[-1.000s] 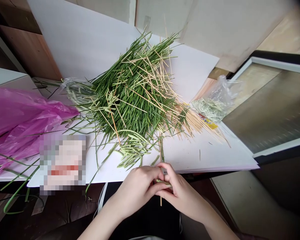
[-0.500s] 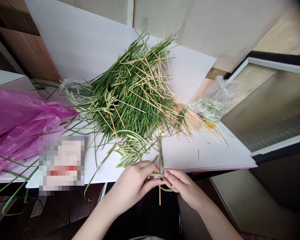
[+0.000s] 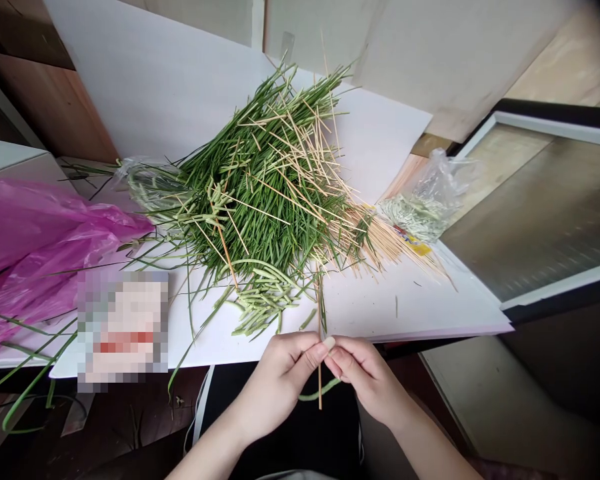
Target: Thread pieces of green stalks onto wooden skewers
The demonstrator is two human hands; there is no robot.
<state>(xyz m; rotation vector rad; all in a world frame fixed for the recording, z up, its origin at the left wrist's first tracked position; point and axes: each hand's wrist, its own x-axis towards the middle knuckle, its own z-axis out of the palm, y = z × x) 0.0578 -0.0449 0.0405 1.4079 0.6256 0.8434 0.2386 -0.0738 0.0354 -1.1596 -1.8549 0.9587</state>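
Observation:
My left hand [image 3: 291, 365] is closed in a pinch, its thumb tip against the fingertips of my right hand. A thin bamboo skewer [image 3: 320, 395] runs upright between the hands, its lower end showing below the left fingers. My right hand [image 3: 364, 373] is closed on a green long bean [image 3: 309, 398], whose curved length hangs under the fingers and crosses the skewer. The exact spot where bean and skewer meet is hidden by the fingers. Just beyond lies a heap of cut bean pieces [image 3: 263, 300] on the white table [image 3: 365, 310].
A big pile of long green leaves [image 3: 260, 200] fills the table's middle, with loose bamboo skewers [image 3: 380, 240] on its right. A clear bag [image 3: 425, 203] stands at right. Pink plastic [image 3: 55, 233] and a blurred-out package [image 3: 125, 327] lie at left.
My left thumb and fingers have closed in toward my right fingertips, covering the bean stretch that showed between the hands. The bean's loose end now hangs lower and further left.

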